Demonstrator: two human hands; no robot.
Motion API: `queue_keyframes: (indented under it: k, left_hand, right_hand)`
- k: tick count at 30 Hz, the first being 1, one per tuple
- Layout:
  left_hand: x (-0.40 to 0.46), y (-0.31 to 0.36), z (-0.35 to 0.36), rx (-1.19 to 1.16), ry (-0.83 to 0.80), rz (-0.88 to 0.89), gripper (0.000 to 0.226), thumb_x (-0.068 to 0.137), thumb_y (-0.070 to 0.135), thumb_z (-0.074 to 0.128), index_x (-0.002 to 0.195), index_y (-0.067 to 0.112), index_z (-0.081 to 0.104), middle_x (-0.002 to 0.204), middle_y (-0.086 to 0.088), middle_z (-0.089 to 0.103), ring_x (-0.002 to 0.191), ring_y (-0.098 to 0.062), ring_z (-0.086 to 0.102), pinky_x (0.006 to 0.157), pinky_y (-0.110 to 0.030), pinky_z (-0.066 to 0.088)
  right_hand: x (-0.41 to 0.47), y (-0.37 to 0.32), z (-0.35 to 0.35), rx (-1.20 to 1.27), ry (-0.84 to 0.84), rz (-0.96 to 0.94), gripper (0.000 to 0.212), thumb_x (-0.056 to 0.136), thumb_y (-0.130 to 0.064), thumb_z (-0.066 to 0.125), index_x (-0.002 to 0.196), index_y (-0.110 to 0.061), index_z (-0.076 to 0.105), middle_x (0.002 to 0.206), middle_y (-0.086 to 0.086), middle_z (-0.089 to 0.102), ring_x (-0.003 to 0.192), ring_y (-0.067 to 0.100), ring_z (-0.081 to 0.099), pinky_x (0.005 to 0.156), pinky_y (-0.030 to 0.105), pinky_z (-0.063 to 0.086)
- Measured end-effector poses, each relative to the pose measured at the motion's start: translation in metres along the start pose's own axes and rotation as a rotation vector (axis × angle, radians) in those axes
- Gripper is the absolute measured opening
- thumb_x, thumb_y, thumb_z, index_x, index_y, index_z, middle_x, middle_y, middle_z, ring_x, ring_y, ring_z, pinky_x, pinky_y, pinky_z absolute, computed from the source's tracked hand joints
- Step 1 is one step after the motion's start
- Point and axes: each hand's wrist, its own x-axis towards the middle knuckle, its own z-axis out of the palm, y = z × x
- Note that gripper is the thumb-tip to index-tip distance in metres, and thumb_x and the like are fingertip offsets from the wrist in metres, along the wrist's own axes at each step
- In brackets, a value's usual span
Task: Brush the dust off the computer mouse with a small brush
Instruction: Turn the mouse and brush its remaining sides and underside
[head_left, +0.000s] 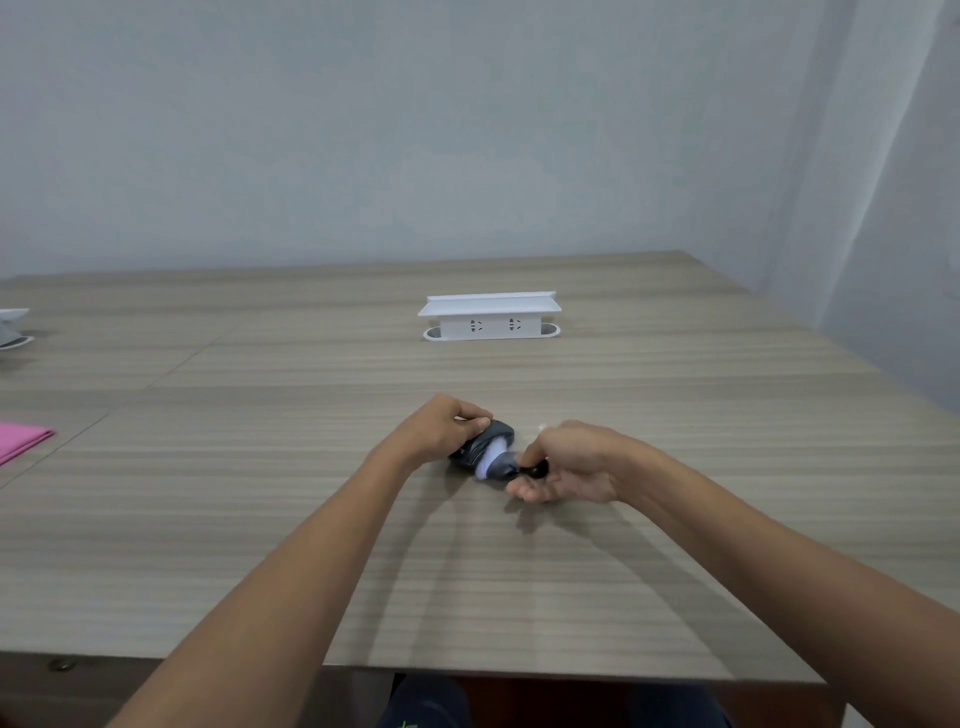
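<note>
Mouse (485, 440) on table (260, 519) centre, dark, partly hidden under left hand (441, 427) and brush (501, 462). Left hand clamps mouse from left, fingers curled over far side. Right hand (566, 462) pinches brush handle; lower fingers loose, palm half open. Bristles blurred, pale, probably touching mouse's near right side. Socket box (489, 316) white, farther back, well apart. Pink cloth (21, 439) cut off at left edge. Pale object (13, 327) far left, cropped, unclear. Nothing between hands and mouse.
</note>
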Motion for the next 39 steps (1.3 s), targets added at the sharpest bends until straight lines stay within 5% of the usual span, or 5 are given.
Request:
queue_keyframes:
  k: [8, 17, 25, 31, 39]
  left_hand:
    - [-0.001, 0.001, 0.002, 0.012, 0.008, -0.005, 0.031, 0.099, 0.023, 0.056, 0.127, 0.014, 0.068, 0.127, -0.001, 0.068, 0.103, -0.01, 0.059, 0.094, -0.022, 0.043]
    - [0.0, -0.001, 0.002, -0.044, -0.001, 0.0, 0.03, 0.099, 0.02, 0.057, 0.124, 0.01, 0.069, 0.128, 0.0, 0.068, 0.11, -0.009, 0.06, 0.103, -0.025, 0.044]
    - [0.0, -0.005, 0.003, -0.021, 0.02, 0.014, 0.031, 0.099, 0.023, 0.057, 0.126, 0.013, 0.069, 0.125, 0.0, 0.069, 0.107, -0.01, 0.062, 0.1, -0.025, 0.045]
    - [-0.001, -0.005, 0.002, -0.077, 0.019, 0.005, 0.031, 0.098, 0.021, 0.059, 0.125, 0.009, 0.068, 0.129, -0.003, 0.067, 0.121, -0.015, 0.06, 0.11, -0.033, 0.043]
    - [0.0, -0.009, 0.0, -0.033, 0.03, 0.028, 0.029, 0.097, 0.025, 0.06, 0.123, 0.016, 0.071, 0.119, 0.0, 0.072, 0.109, -0.015, 0.066, 0.1, -0.029, 0.049]
  right_hand:
    - [0.001, -0.014, -0.025, 0.046, 0.202, -0.189, 0.022, 0.088, 0.015, 0.039, 0.097, 0.016, 0.059, 0.089, 0.026, 0.061, 0.065, 0.031, 0.058, 0.051, 0.03, 0.058]
    - [-0.006, -0.006, 0.001, -0.227, -0.005, -0.171, 0.017, 0.097, 0.002, 0.048, 0.101, 0.013, 0.061, 0.079, 0.028, 0.07, 0.059, 0.026, 0.071, 0.057, 0.029, 0.06]
    - [0.0, -0.001, -0.015, -0.598, 0.406, -0.413, 0.015, 0.086, 0.0, 0.051, 0.074, -0.009, 0.053, 0.081, 0.026, 0.075, 0.074, 0.039, 0.075, 0.081, 0.055, 0.059]
    - [-0.005, -0.002, -0.011, -0.746, 0.259, -0.447, 0.012, 0.089, -0.01, 0.068, 0.092, -0.012, 0.057, 0.076, 0.015, 0.077, 0.057, 0.023, 0.072, 0.062, 0.033, 0.058]
    - [-0.001, -0.007, -0.025, -0.835, 0.542, -0.624, 0.007, 0.086, -0.009, 0.071, 0.092, -0.006, 0.071, 0.088, 0.01, 0.071, 0.085, 0.028, 0.07, 0.077, 0.037, 0.057]
